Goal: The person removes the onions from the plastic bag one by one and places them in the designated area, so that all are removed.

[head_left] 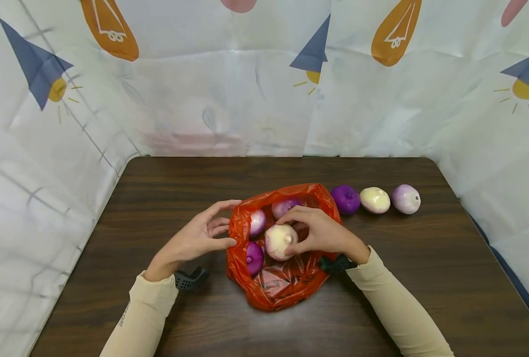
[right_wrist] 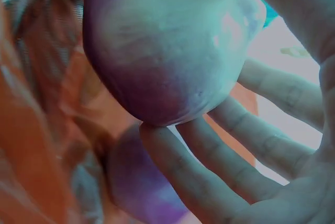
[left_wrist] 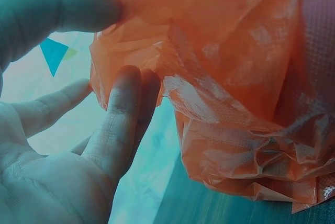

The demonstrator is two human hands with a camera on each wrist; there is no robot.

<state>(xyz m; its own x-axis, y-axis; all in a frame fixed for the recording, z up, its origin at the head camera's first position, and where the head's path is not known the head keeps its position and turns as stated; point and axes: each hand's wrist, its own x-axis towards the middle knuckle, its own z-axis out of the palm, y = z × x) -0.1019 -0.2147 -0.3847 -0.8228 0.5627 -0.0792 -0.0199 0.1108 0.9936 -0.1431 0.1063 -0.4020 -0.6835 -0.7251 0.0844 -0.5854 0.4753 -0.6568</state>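
A red plastic bag lies wide-mouthed on the table. My left hand holds its left side, thumb and index finger spread along the rim; in the left wrist view the thumb and fingertips meet the thin orange-red plastic. Inside the bag's mouth my right hand grips a pale onion with a purplish tint between thumb and fingers. The right wrist view shows this onion close up. Around it in the bag are a pale purple onion, a purple one and a darker purple one.
Right of the bag, a row on the dark wooden table holds a deep purple onion, a cream onion and a pale lilac onion. Patterned white cloth hangs behind and at both sides.
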